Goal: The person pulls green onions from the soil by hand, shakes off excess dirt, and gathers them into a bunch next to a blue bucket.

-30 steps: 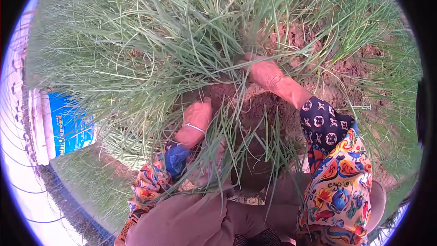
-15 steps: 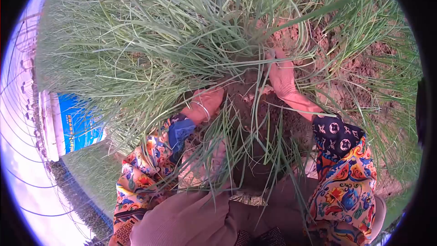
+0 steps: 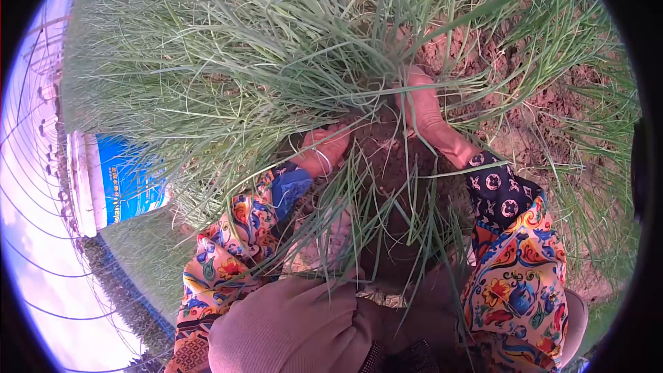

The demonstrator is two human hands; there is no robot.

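Note:
Long thin green plants [image 3: 276,55] grow thickly from reddish-brown soil [image 3: 394,155] in front of the body. My left hand [image 3: 327,146], with a bracelet at the wrist, is low among the stems at the soil's left side; its fingers curl inward, and their tips are partly covered by leaves. My right hand [image 3: 423,105] reaches to the base of a clump, its fingers hidden behind leaves and in shadow. Whether either hand grips stems cannot be made out. Loose green leaves [image 3: 387,228] hang over the dark soil between the forearms.
A blue and white bucket [image 3: 128,179] stands among the plants at the left. Wire fencing [image 3: 41,235] curves along the far left edge. A shoe [image 3: 337,238] shows between the arms, under leaves. More plants and bare reddish soil [image 3: 545,110] lie to the right.
The view has shifted slightly, with the bucket now a little further right. My left hand appears slightly further right and higher. My right hand stays near the clump's base, its forearm a little further left.

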